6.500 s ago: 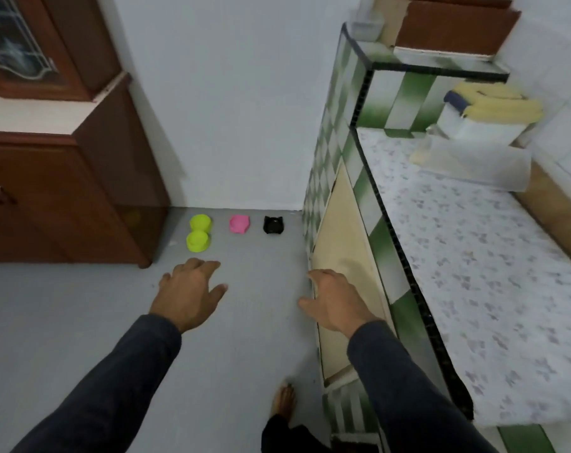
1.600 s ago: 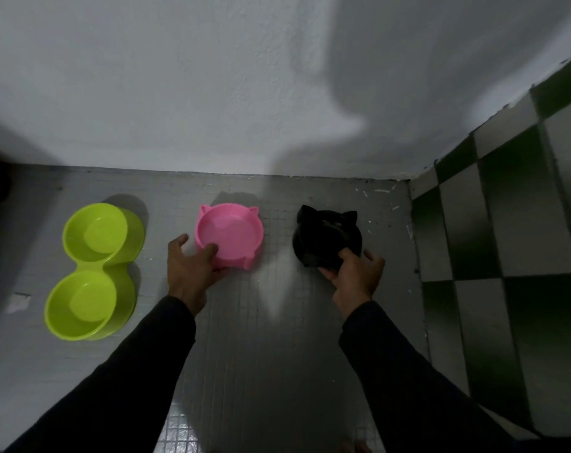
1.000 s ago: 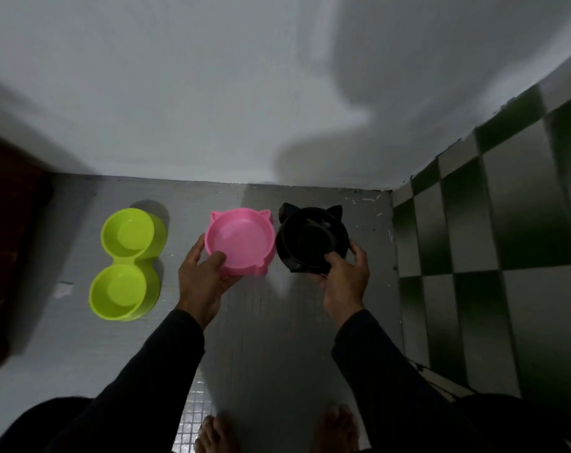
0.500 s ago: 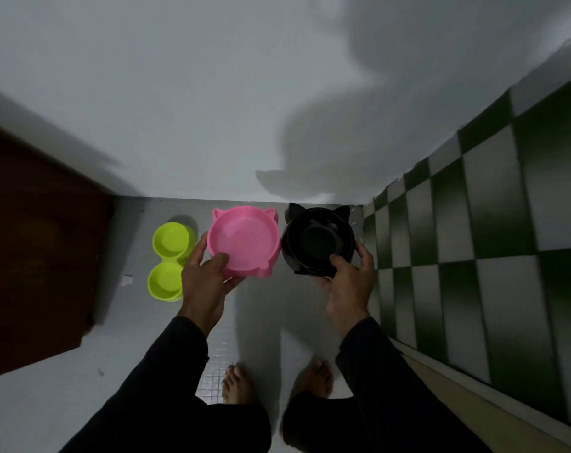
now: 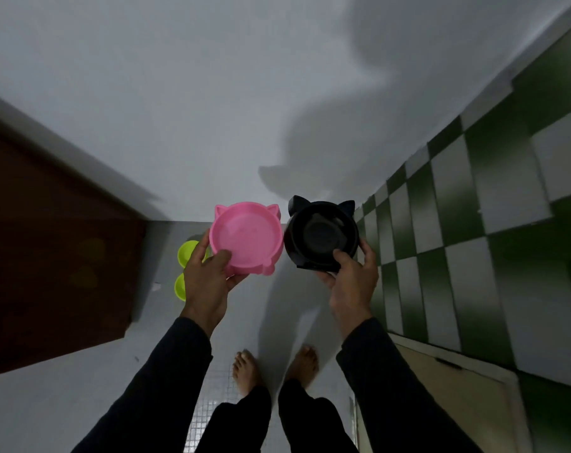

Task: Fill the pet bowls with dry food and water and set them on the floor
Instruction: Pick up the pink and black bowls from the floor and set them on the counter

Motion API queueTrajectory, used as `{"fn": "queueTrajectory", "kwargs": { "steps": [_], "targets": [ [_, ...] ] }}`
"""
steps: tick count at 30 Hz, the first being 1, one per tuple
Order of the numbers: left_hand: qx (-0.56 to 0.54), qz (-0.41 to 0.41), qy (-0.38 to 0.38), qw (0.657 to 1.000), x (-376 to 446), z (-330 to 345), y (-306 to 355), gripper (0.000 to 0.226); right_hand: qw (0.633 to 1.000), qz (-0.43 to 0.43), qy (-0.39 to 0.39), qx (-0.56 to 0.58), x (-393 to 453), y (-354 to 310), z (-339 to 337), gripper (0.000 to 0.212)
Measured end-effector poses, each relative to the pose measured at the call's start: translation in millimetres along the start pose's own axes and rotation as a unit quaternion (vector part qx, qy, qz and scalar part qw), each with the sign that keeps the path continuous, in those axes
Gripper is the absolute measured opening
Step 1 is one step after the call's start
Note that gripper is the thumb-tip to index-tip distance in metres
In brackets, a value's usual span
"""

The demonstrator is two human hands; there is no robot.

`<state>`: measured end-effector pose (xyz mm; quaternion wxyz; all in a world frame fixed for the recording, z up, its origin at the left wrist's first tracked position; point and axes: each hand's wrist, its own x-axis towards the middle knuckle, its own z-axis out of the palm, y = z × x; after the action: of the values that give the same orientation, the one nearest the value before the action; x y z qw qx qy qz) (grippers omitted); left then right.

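So right now the left hand (image 5: 209, 282) is pinching the pink bowl (image 5: 246, 237) by its near rim and the right hand (image 5: 351, 286) is gripping the black bowl (image 5: 321, 238), both empty and held up side by side. Half a second ago they were hanging lower; now they're sitting higher above the floor, with the green double bowl (image 5: 184, 269) staying down there. Looks like the collecting step, so next they're probably needing a level carry to the food and water.

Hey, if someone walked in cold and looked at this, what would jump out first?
Two cat-eared bowls held up side by side mid-frame: the left hand grips the pink bowl, the right hand the black bowl, both seemingly empty. A lime double bowl sits on the floor beyond the left hand, and green checkered tiles run along the right.
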<state>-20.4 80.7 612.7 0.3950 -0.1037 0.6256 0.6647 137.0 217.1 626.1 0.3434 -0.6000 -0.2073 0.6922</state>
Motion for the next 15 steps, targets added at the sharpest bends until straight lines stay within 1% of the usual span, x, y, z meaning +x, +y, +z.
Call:
{"fn": "queueTrajectory", "kwargs": {
  "steps": [4, 8, 15],
  "targets": [
    [-0.023, 0.012, -0.015, 1.0, -29, 4, 34, 0.062, 1.0, -0.013, -0.014, 0.003, -40, -31, 6, 0.062],
    [-0.031, 0.032, -0.005, 0.999, -56, 11, 61, 0.06, 0.999, -0.034, -0.03, 0.002, -70, -57, 9, 0.063],
    [-0.057, 0.061, -0.013, 0.996, -92, 28, 103, 0.057, 0.995, -0.079, -0.065, -0.004, -107, -107, 17, 0.055]
  ]
}}
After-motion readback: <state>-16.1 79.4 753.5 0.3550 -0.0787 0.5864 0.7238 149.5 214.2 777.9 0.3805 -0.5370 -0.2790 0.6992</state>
